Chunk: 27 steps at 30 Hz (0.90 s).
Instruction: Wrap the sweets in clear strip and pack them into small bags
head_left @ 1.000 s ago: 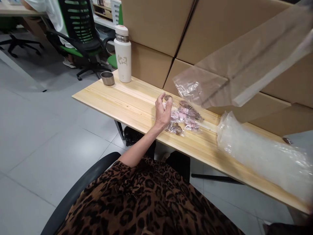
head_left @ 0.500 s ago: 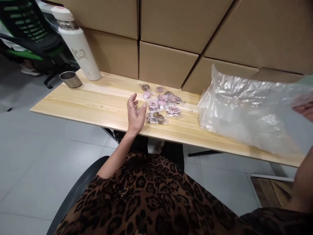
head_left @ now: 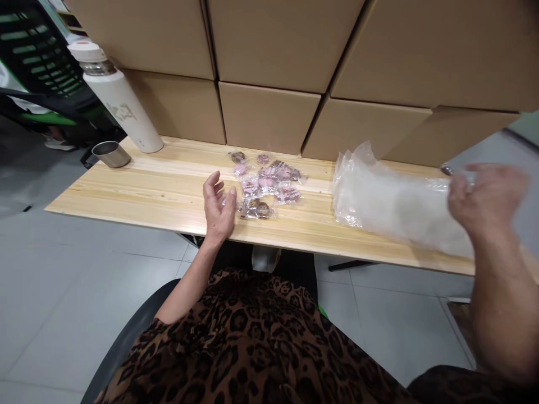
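Note:
My left hand (head_left: 219, 207) rests on the wooden table, palm facing right and fingers loosely bent and apart. Just right of it lies a loose group of clear-wrapped packets (head_left: 266, 184), some pink and some brown. At least one packet is partly hidden by the thumb. My right hand (head_left: 484, 193), smeared by motion, is closed above the right end of a large clear plastic bag (head_left: 391, 196). A shiny bit of clear film shows at its fingers; whether it belongs to the bag or to a small packet, I cannot tell.
Stacked cardboard boxes (head_left: 269, 118) line the table's back edge. A white bottle (head_left: 130, 112) and a steel cup (head_left: 111, 155) stand at the left end of the wooden table (head_left: 168, 196). Behind them is a black and green chair (head_left: 37, 50).
My right hand has come in from the right edge and closed. The raised plastic bag has sunk flatter onto the table. My left hand stays beside the packets; the view has shifted slightly.

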Each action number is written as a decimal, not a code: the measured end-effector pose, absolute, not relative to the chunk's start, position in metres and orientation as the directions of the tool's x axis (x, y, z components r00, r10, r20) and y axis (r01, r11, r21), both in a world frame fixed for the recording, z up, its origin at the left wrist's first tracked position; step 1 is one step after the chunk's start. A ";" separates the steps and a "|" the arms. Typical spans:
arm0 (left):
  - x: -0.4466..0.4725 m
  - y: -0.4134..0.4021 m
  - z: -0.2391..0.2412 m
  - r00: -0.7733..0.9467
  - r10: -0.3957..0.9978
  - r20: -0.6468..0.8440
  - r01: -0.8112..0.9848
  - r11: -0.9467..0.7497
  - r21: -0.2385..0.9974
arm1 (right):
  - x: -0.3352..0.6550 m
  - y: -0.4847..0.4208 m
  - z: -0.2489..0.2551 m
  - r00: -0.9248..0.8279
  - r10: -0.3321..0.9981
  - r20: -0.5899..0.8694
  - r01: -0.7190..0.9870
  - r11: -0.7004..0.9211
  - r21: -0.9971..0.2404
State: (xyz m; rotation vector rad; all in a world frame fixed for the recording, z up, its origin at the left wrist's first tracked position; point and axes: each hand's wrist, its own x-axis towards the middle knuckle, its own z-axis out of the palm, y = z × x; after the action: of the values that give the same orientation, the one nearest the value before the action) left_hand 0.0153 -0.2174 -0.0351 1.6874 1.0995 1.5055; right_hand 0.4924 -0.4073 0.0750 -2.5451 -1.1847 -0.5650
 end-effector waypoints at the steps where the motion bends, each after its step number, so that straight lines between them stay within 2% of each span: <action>1: 0.015 -0.218 -0.035 0.005 0.881 0.473 0.182 -0.466 0.866 | 0.486 -0.402 0.067 0.554 0.733 0.394 0.815 -0.574 -0.078; 4: 0.015 -0.218 -0.034 0.002 0.880 0.474 0.182 -0.467 0.865 | 0.475 -0.390 0.040 0.392 0.914 0.105 0.916 -0.378 -0.132; 7: 0.014 -0.218 -0.033 0.012 0.885 0.466 0.193 -0.459 0.867 | 0.480 -0.389 0.026 0.346 0.938 -0.030 0.919 -0.345 -0.193; 10: 0.009 -0.223 -0.032 0.091 0.874 0.478 0.285 -0.483 0.828 | 0.471 -0.394 0.036 0.412 0.911 0.029 0.902 -0.404 -0.152; 12: 0.003 -0.228 -0.031 0.169 0.870 0.464 0.430 -0.488 0.759 | 0.444 -0.396 0.047 0.373 0.917 0.143 0.923 -0.351 -0.158; 15: -0.005 -0.236 -0.026 0.277 0.898 0.343 0.609 -0.440 0.660 | 0.379 -0.391 0.049 0.158 0.942 0.295 0.966 -0.086 -0.244; 17: -0.005 -0.239 -0.017 0.358 0.905 0.228 0.670 -0.419 0.612 | 0.334 -0.380 0.037 -0.012 0.964 0.266 0.961 0.085 -0.265; 19: 0.003 -0.240 -0.004 0.436 0.894 0.104 0.734 -0.420 0.534 | 0.300 -0.364 0.018 -0.203 0.947 0.250 0.934 0.263 -0.241; 22: 0.028 -0.238 0.017 0.518 0.854 -0.054 0.796 -0.457 0.397 | 0.280 -0.332 -0.010 -0.386 0.865 0.322 0.875 0.453 -0.169; 24: 0.050 -0.234 0.026 0.567 0.819 -0.090 0.790 -0.509 0.341 | 0.283 -0.313 -0.023 -0.403 0.838 0.367 0.871 0.475 -0.128; 27: 0.080 -0.229 0.030 0.609 0.789 -0.078 0.768 -0.563 0.305 | 0.302 -0.296 -0.033 -0.345 0.848 0.403 0.902 0.418 -0.108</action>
State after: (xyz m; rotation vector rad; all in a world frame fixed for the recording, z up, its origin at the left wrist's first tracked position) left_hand 0.0801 -0.2292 0.0305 2.5297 1.2621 0.0954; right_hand 0.3023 -0.2956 -0.0328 -1.4943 -2.2810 -0.1864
